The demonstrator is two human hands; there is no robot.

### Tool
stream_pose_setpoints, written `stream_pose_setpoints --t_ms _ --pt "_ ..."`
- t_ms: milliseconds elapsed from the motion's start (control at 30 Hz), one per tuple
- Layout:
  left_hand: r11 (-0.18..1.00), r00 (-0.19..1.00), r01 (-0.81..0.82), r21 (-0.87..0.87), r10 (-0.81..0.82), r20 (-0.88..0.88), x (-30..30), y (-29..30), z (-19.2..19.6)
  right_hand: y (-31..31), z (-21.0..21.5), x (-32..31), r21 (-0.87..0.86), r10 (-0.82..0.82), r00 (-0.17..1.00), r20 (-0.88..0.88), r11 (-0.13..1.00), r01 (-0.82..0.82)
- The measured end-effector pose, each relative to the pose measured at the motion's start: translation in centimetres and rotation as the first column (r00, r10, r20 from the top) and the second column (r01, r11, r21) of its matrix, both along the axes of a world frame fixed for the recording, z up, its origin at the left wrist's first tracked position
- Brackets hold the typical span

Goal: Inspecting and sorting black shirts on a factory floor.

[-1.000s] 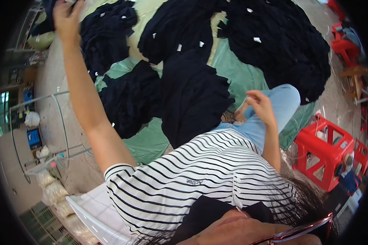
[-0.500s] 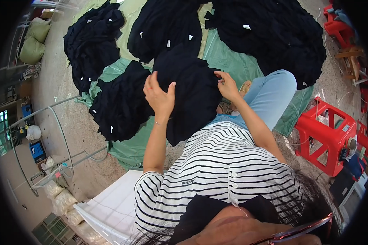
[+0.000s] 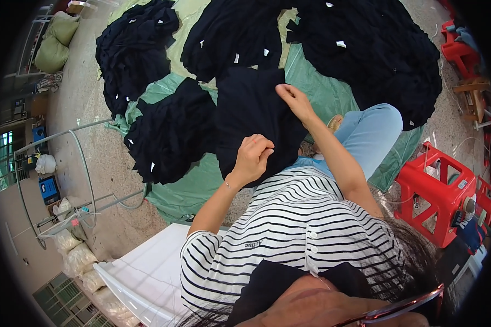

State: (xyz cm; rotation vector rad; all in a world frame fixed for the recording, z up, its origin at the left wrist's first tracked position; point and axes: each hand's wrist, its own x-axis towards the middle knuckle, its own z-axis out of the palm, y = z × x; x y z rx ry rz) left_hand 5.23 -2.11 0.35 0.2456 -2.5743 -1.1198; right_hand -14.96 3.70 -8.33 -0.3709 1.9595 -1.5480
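Garment in hand: dark navy cloth piece (image 3: 256,117) lies over the person's lap, in front of the striped shirt (image 3: 294,229), its far edge reaching the piles on the tarp.
Left hand (image 3: 252,157): fingers curled together, pinching a fold of the cloth near its lower edge.
Right hand (image 3: 294,98): fingers closed on the cloth's upper right edge, arm stretched forward.
Change from half a second ago: the left hand has dropped lower and closer to the body, from flat on the cloth to a pinch; the right hand has moved up along the edge. A second ago the left arm was raised far out to the left, off the cloth.
Count of piles: four heaps of dark garments with small white tags: one far left (image 3: 133,54), one near left (image 3: 169,133), one top middle (image 3: 232,35), one large at the right (image 3: 371,60).
Stools: two red plastic stools, one near right (image 3: 439,193), one at the top right (image 3: 455,46).
Surface: green tarp (image 3: 322,92) spread on a speckled concrete floor (image 3: 87,103).
Room: metal tube frame (image 3: 65,163) at the left, stuffed green sacks (image 3: 57,41) top left, white board (image 3: 147,272) beside the person's left side.
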Motion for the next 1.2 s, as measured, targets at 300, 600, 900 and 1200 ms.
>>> stream_pose_setpoints --t_ms 300,600,900,1200 --pt "0.856 0.880 -0.474 -0.208 0.468 -0.081 -1.1 1.1 -1.1 1.5 11.3 0.9 -0.498 0.335 0.941 0.038 0.823 -0.273" --pt "0.847 0.914 -0.388 -0.363 0.404 -0.036 0.7 -8.2 -4.0 14.3 17.2 2.0 -0.697 0.109 0.989 -0.103 0.701 -0.150" --pt "0.654 0.565 -0.744 -0.139 0.504 -0.653 2.0 -16.8 18.2 6.5 23.3 -2.7 -0.839 0.048 0.995 0.090 0.542 0.050" --pt "0.743 0.866 -0.368 -0.559 0.493 0.086 11.5 -9.8 36.0 11.6 28.3 -0.3 -0.903 -0.271 0.956 -0.110 0.429 0.018"
